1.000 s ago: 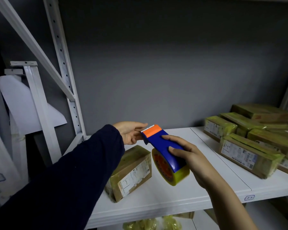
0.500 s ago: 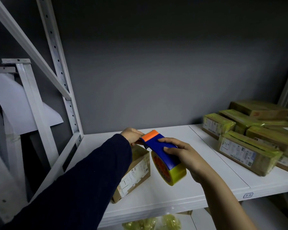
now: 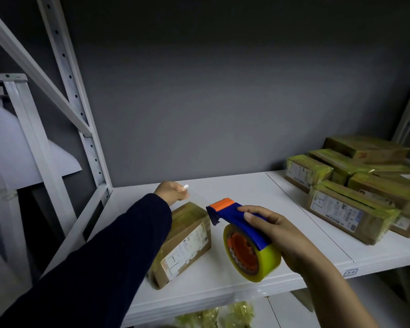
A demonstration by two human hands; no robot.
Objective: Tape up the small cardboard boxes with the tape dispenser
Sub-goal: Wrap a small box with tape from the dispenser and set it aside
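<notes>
A small cardboard box with a white label lies on the white shelf, partly under my left sleeve. My right hand grips the blue and orange tape dispenser with its yellow tape roll, held just right of the box. Beyond the box's far end, my left hand pinches the free end of the clear tape. A faint strip of tape stretches from that hand to the dispenser's blade.
Several taped cardboard boxes are piled at the right of the shelf. A white metal rack upright stands at the left. Yellowish plastic wrap lies on the lower shelf. A grey wall closes the back.
My left hand has pulled the tape end away from the dispenser, to the far left past the box. The dispenser has drawn back to the right and lower.
</notes>
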